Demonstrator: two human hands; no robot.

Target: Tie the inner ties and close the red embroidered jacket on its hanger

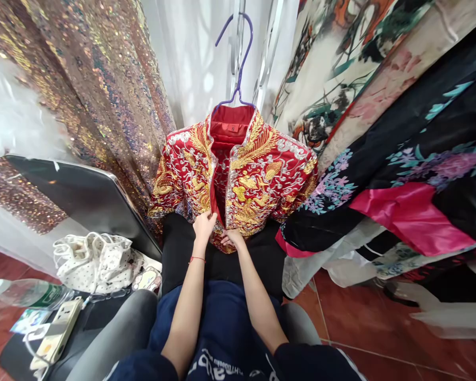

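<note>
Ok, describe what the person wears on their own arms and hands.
Both forearms are bare from above the elbow down. The left hand has a thin red string bracelet around its wrist. The right hand wears nothing visible: no ring, watch or glove. Dark navy sleeves are pushed up on the upper arms at the bottom edge of the view.

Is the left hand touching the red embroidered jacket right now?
Touching. The head view shows the left hand pinching the front opening edge of the red embroidered jacket, fingers closed on the fabric.
</note>
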